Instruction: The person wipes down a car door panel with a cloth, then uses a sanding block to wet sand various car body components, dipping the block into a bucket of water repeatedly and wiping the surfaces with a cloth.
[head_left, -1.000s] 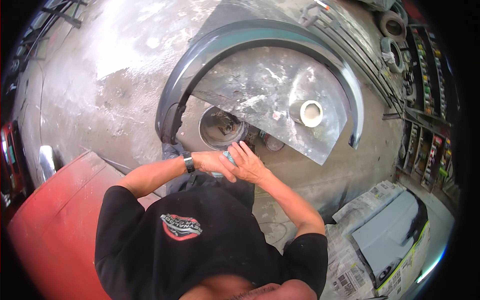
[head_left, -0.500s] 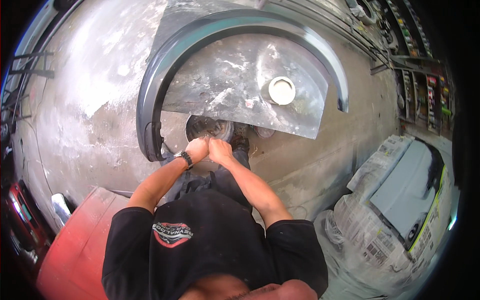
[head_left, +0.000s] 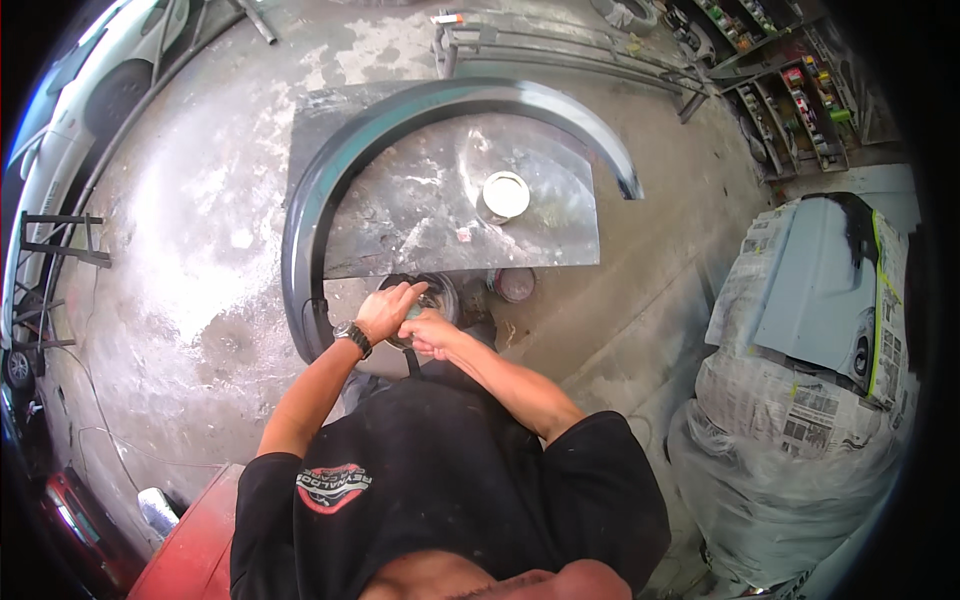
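Over a round bucket by the near edge of the table, my two hands are close together. My left hand, with a watch on its wrist, has its fingers stretched out flat. Right beside it, my right hand is closed, fingers curled. A small greenish thing shows between the hands at the right hand's thumb; its kind is too small to tell. A curved wheel-arch trim, dark with teal and grey patches, lies around the dark tabletop sheet. On the sheet stands a white-topped can.
Another can sits below the sheet's near edge. At right is a grey car panel among newspaper masking and plastic. A red panel is at lower left. A metal rack and shelves stand at the back.
My view has shifted, so the trim and table sit lower and nearer. My fists were together over the bucket; now the left hand's fingers are stretched out and a greenish thing shows.
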